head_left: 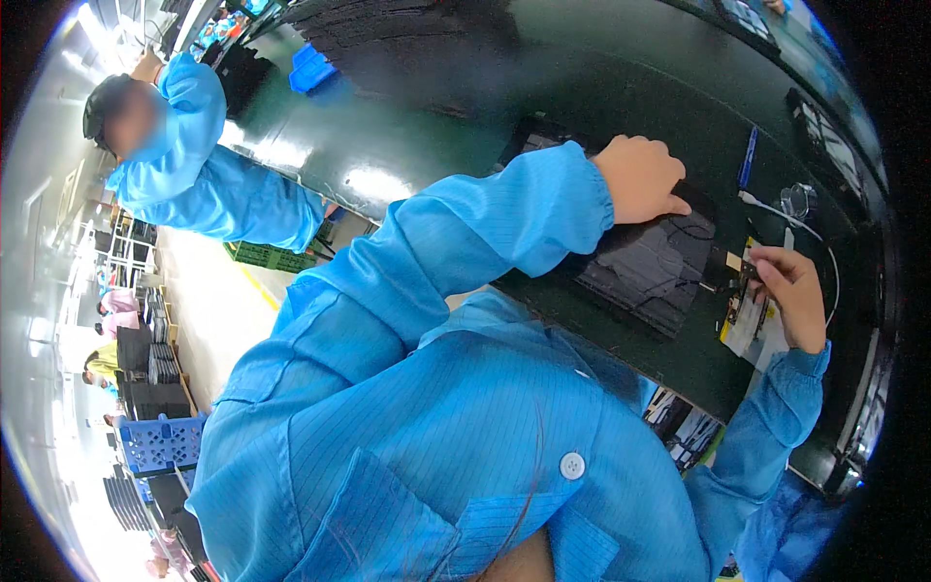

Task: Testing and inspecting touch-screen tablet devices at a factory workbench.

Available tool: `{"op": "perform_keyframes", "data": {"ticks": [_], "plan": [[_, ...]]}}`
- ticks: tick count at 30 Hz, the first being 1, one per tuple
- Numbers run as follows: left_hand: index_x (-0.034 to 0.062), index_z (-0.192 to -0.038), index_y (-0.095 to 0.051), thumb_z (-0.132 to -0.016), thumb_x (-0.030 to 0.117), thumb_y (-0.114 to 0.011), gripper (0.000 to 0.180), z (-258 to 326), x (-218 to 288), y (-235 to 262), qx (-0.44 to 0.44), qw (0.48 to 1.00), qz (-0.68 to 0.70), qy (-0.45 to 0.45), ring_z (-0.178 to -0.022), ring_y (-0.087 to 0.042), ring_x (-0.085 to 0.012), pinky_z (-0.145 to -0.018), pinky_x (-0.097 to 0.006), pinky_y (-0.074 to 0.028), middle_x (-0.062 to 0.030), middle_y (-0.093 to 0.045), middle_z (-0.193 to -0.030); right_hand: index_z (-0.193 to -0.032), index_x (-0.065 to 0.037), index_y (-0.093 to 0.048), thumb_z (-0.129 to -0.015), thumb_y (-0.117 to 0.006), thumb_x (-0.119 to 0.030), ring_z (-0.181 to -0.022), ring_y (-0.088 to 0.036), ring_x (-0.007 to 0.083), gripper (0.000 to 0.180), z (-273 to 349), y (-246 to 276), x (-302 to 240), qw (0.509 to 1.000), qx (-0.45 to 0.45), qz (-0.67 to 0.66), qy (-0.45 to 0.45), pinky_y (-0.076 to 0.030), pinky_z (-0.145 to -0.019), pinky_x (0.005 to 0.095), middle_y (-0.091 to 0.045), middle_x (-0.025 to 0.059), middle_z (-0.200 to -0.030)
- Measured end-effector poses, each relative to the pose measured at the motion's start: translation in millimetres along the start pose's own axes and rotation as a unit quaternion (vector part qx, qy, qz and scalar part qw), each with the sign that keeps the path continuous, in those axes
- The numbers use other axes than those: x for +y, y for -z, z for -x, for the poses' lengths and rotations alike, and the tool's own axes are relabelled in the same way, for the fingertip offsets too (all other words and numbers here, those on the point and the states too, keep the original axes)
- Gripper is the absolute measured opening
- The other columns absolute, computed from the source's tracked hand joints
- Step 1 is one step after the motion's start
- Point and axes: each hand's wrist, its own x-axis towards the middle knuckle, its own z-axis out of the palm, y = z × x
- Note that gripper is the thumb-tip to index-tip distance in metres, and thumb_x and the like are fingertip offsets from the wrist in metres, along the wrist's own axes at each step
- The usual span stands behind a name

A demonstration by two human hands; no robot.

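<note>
Left hand [640, 182], fingers [667, 167] curled, over dark panel [645, 276]; right hand [797, 296] by yellow-edged packet [744, 329] (both grips unclear)

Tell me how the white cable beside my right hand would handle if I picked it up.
The white cable is probably floppy, since it lies in a loose curve on the dark tabletop. It looks light, being thin along its length. Its plug end appears thicker than the cord, so it might swing if left dangling.
</note>
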Motion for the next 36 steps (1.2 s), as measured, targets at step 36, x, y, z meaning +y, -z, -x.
{"op": "perform_keyframes", "data": {"ticks": [36], "plan": [[0.0097, -0.075, -0.06, -0.072, 0.024, -0.059, 0.015, -35, 84, -44, 0.062, 0.986, -0.042, -0.152, -0.076, -0.057, -0.027, -0.069, -0.041, -0.04, -0.0105, -0.058, -0.073, -0.083, -0.002, -0.061, -0.068, -0.066, -0.016, -0.072, -0.058, 0.0165, 0.021, -3, 26, 36, 0.977, 0.027, 0.206, 0.036, -0.046, -0.065, 0.029, -0.061, 0.0088, -0.077]]}}
